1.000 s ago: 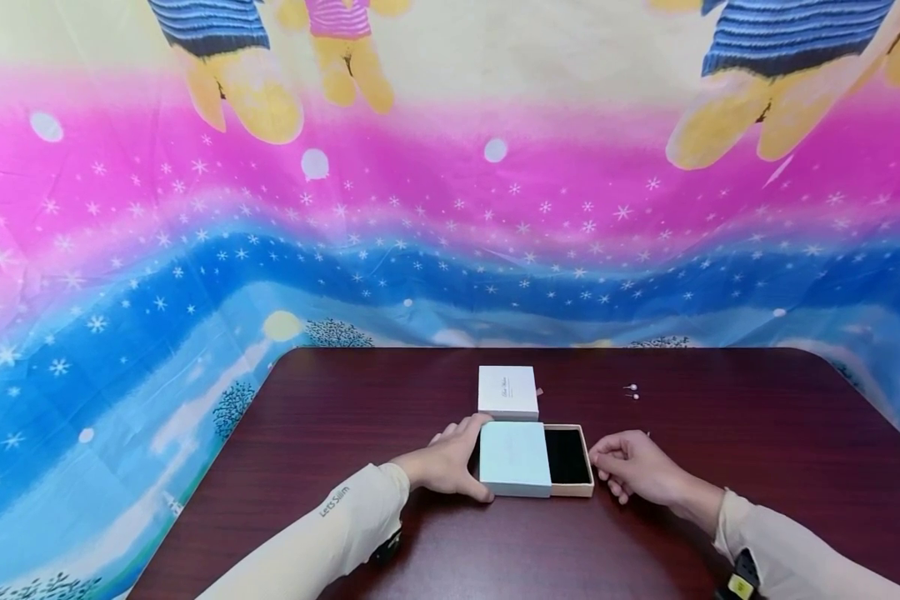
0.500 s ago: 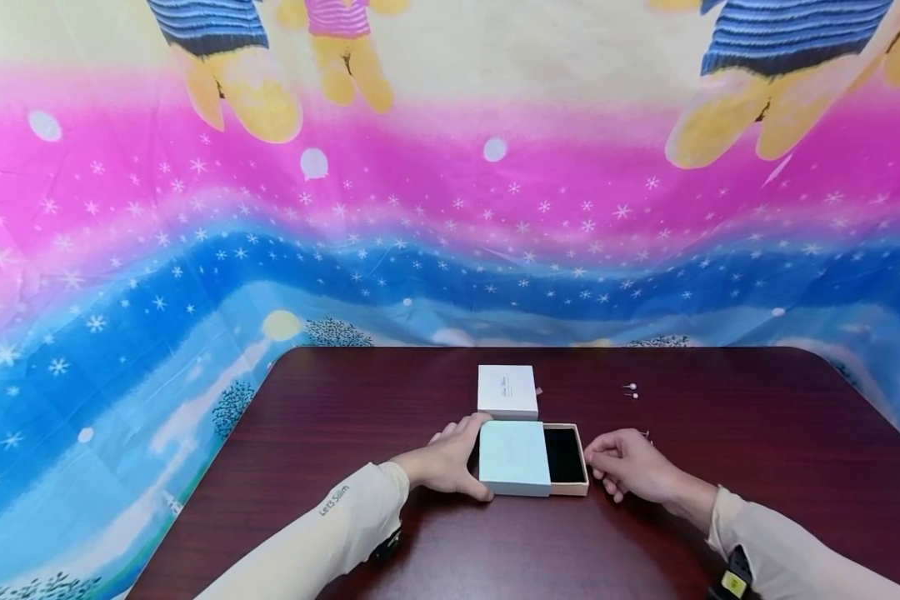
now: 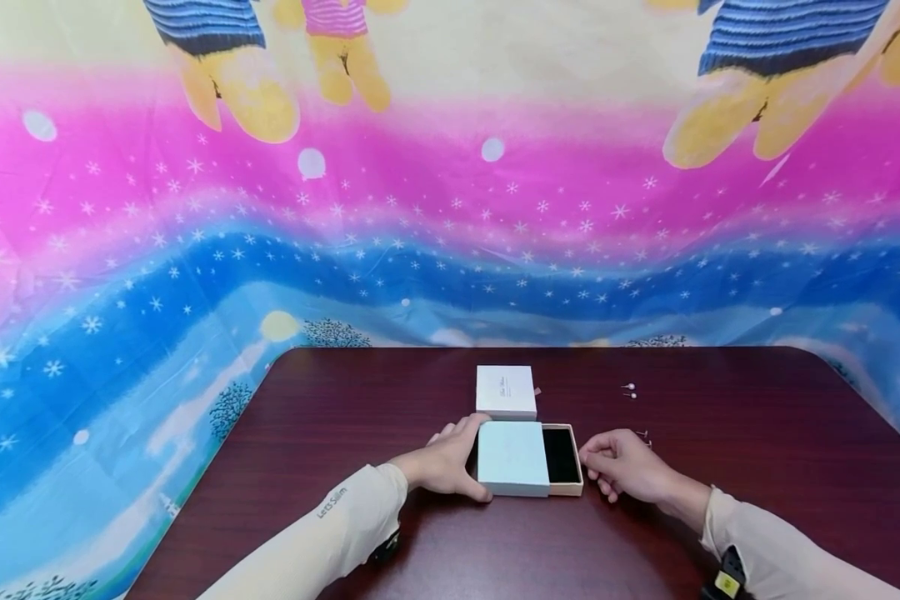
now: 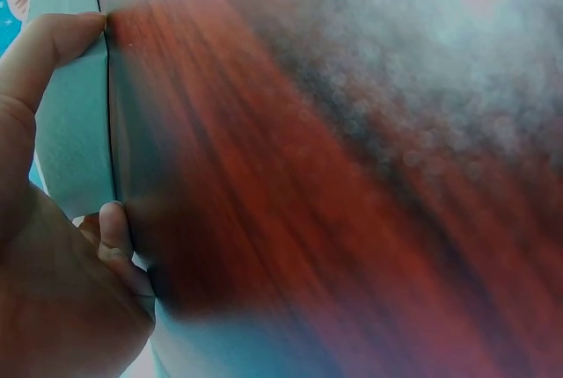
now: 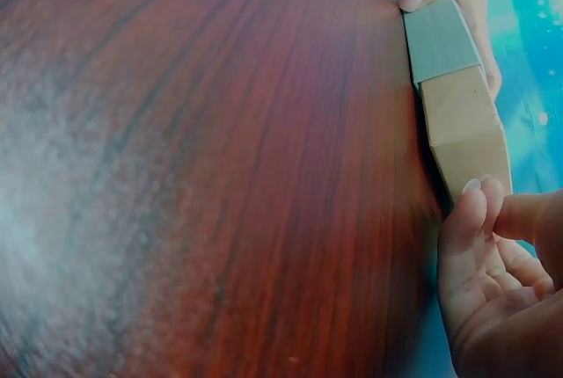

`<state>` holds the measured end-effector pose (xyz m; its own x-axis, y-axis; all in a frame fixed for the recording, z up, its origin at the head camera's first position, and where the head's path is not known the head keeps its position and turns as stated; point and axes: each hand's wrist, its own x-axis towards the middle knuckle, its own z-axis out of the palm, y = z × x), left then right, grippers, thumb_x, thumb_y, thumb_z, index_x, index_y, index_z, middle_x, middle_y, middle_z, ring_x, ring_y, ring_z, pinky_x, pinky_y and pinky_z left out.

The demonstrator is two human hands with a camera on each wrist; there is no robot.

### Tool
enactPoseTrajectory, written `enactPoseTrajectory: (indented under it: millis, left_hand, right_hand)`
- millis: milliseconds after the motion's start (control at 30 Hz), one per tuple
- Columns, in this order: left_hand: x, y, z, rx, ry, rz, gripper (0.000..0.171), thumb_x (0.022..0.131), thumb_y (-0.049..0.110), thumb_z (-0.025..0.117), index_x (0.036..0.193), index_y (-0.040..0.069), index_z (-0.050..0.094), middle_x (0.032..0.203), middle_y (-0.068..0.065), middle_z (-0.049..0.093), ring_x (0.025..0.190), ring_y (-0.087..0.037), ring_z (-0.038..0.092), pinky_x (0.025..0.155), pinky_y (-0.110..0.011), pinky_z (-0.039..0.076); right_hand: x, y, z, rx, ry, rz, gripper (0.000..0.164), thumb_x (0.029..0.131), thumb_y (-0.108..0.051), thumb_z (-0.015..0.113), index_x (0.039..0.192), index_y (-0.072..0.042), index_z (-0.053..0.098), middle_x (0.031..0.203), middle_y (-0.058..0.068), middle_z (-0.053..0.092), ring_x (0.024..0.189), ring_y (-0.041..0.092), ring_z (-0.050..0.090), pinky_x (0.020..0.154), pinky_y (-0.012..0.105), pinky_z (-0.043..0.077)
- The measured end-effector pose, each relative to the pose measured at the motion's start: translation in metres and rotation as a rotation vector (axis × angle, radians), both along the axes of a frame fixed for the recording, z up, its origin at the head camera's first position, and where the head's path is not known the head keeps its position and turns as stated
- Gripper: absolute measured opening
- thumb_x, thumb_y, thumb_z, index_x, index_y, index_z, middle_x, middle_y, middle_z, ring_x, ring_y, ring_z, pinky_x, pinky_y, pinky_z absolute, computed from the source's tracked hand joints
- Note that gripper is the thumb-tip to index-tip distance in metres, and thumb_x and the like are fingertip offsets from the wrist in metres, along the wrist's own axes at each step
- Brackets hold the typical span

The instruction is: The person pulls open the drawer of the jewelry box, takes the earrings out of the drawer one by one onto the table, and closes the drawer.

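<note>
A pale blue sliding gift box sleeve (image 3: 512, 457) lies flat, with its tan-walled, black-lined drawer (image 5: 462, 114) partly out to the right. My left hand (image 3: 444, 461) grips the sleeve's left end, thumb along the near side and fingers toward the far side. At the drawer's outer end, my right hand (image 3: 621, 462) presses with thumb and fingertips brought together, the fingers bent. I cannot tell whether a tab is pinched between them. Just behind the right hand lie small stud earrings (image 3: 642, 433), partly hidden by it.
Directly behind the sleeve stands a white printed box (image 3: 506, 390) with a small pink ribbon tab at its right side. Two pearl stud earrings (image 3: 630, 387) lie farther back on the right of the dark wood table (image 3: 375, 383). A colourful printed cloth (image 3: 450, 208) hangs behind.
The drawer has slid left, deeper into the sleeve, and the right hand has moved left along with it. More of the earrings behind that hand shows. The left hand has stayed put.
</note>
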<state>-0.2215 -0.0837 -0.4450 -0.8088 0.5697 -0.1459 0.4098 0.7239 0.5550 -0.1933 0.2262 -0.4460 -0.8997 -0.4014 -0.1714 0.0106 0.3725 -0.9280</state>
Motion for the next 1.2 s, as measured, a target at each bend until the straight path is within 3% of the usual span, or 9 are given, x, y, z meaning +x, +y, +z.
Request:
enactPoseTrajectory:
  millis: [1200]
  left_hand:
    - [0.001, 0.000, 0.001, -0.001, 0.009, 0.004, 0.108, 0.066, 0.036, 0.091, 0.151, 0.017, 0.028, 0.144, -0.003, 0.047, 0.116, -0.019, 0.044, 0.097, -0.035, 0.035]
  right_hand:
    - [-0.003, -0.013, -0.004, -0.058, -0.010, 0.010, 0.022, 0.102, -0.006, 0.053, 0.104, 0.014, 0.062, 0.071, 0.001, 0.057, 0.052, 0.006, 0.054, 0.050, 0.024, 0.051]
